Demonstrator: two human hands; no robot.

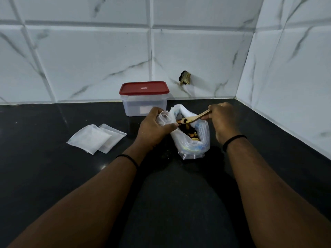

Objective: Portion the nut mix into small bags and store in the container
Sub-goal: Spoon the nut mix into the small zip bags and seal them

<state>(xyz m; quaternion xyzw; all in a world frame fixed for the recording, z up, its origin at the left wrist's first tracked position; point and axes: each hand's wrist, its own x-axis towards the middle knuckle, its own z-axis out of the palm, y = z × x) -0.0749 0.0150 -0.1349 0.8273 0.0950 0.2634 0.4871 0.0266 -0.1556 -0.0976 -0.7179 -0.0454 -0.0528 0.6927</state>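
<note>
Faintly, red lid (144,88), white label unreadable

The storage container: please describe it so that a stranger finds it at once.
On the black countertop, look at the back, against the marble-tiled wall. The storage container stands there, behind the left hand. Only it has a red lid and translucent rigid walls; everything nearby is soft plastic.
</note>
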